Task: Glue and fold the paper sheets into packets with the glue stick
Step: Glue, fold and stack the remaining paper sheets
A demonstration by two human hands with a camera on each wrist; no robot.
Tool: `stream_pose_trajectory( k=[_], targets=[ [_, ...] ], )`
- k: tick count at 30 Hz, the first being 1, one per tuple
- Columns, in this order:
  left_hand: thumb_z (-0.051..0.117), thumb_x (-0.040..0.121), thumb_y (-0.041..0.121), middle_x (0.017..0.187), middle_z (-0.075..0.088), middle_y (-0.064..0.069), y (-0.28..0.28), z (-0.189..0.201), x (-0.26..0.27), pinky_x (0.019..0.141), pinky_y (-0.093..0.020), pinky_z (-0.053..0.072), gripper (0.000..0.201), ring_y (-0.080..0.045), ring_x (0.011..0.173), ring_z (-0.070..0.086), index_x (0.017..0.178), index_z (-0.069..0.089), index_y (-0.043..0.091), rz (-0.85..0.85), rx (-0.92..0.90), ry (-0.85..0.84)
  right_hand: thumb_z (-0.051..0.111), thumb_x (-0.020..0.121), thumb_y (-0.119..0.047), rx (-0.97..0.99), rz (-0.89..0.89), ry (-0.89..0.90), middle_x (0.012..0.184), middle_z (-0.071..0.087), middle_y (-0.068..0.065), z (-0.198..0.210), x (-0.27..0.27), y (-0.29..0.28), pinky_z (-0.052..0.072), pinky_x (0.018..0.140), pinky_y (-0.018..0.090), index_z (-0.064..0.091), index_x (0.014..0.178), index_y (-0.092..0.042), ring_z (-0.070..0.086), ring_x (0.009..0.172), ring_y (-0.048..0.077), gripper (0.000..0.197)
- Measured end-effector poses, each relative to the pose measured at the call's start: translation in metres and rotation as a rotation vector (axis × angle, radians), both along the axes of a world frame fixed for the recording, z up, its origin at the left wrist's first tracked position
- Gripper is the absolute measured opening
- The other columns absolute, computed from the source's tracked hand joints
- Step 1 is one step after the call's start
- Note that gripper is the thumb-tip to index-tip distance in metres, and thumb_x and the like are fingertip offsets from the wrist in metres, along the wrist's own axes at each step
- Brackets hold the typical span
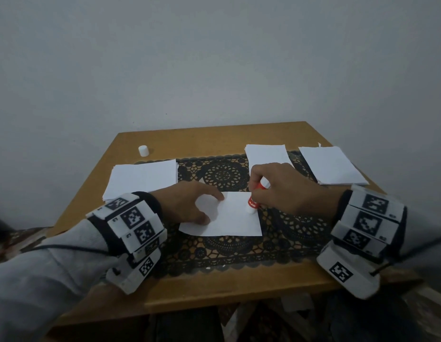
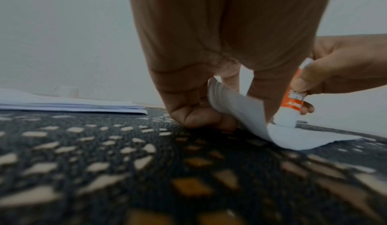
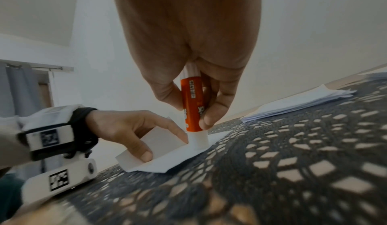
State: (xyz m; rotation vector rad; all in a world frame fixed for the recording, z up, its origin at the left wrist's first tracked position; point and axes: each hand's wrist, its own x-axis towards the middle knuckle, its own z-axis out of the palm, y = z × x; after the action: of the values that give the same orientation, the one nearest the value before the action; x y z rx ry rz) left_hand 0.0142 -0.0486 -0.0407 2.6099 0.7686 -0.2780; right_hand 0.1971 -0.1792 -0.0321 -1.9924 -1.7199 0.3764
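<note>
So the right hand (image 1: 286, 191) has its fingers and thumb wrapped round the orange glue stick (image 1: 254, 201), holding it nearly upright with the white tip pressed down on the paper sheet (image 1: 235, 220) near its far right corner. That sheet sits in the middle of the black lace mat (image 1: 229, 250), its right and near edges flat against the mat. The left side is a different story: the left hand (image 1: 187, 206) pinches the sheet's left flap between thumb and index finger and holds it lifted and curled over toward the glue stick, which the left wrist view shows pretty clearly. The lifted flap stops just short of the glue tip, so there's only a thin strip of bare paper between the two hands.

Around that, the wooden table (image 1: 214, 137) has a stack of paper on the left (image 1: 143, 178), hanging partly over the mat's left edge, and two more stacks at the far right, the middle stack (image 1: 266, 154) just behind the right hand and the right stack (image 1: 331, 165) close to the table's right edge. A white cap (image 1: 143, 150) stands alone near the far left corner, well apart from everything. Open mat shows between the left and middle stacks and along the near side in front of the sheet.
</note>
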Motion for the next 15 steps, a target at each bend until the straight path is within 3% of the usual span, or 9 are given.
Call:
stream_pose_trajectory(
  k=[6, 10, 12, 15],
  targets=[
    [0.071, 0.084, 0.028, 0.146, 0.042, 0.012, 0.0, 0.0, 0.0, 0.105, -0.024, 0.027, 0.058, -0.013, 0.13, 0.039, 0.136, 0.048, 0.034, -0.013, 0.025, -0.015, 0.065, 0.088, -0.021, -0.08, 0.092, 0.016, 0.089, 0.06, -0.014, 0.007, -0.008, -0.022, 0.05, 0.078, 0.023, 0.064, 0.09, -0.018, 0.057, 0.084, 0.007, 0.004],
    [0.07, 0.083, 0.027, 0.14, 0.049, 0.011, -0.001, 0.003, -0.003, 0.104, -0.025, 0.032, 0.05, -0.012, 0.125, 0.044, 0.13, 0.055, 0.031, -0.009, 0.066, -0.053, 0.065, 0.089, -0.028, -0.151, 0.144, -0.02, 0.095, 0.061, -0.013, 0.011, -0.007, -0.026, 0.049, 0.079, 0.021, 0.063, 0.091, -0.023, 0.057, 0.089, 0.009, 0.006],
    [0.068, 0.084, 0.023, 0.135, 0.053, 0.011, 0.0, 0.005, -0.005, 0.094, -0.019, 0.036, 0.044, -0.011, 0.115, 0.05, 0.126, 0.06, 0.031, -0.003, 0.081, -0.08, 0.069, 0.086, -0.039, -0.229, 0.163, -0.082, 0.095, 0.063, -0.016, 0.016, -0.001, -0.025, 0.049, 0.077, 0.021, 0.067, 0.093, -0.025, 0.057, 0.089, 0.006, 0.015],
    [0.068, 0.084, 0.021, 0.128, 0.056, 0.011, -0.001, 0.008, -0.008, 0.077, -0.013, 0.032, 0.041, -0.006, 0.093, 0.047, 0.124, 0.063, 0.03, 0.005, 0.114, -0.074, 0.067, 0.086, -0.045, -0.382, 0.256, -0.227, 0.096, 0.064, -0.016, 0.027, 0.008, -0.026, 0.043, 0.072, 0.018, 0.07, 0.101, -0.027, 0.056, 0.086, 0.004, 0.023]
  ],
)
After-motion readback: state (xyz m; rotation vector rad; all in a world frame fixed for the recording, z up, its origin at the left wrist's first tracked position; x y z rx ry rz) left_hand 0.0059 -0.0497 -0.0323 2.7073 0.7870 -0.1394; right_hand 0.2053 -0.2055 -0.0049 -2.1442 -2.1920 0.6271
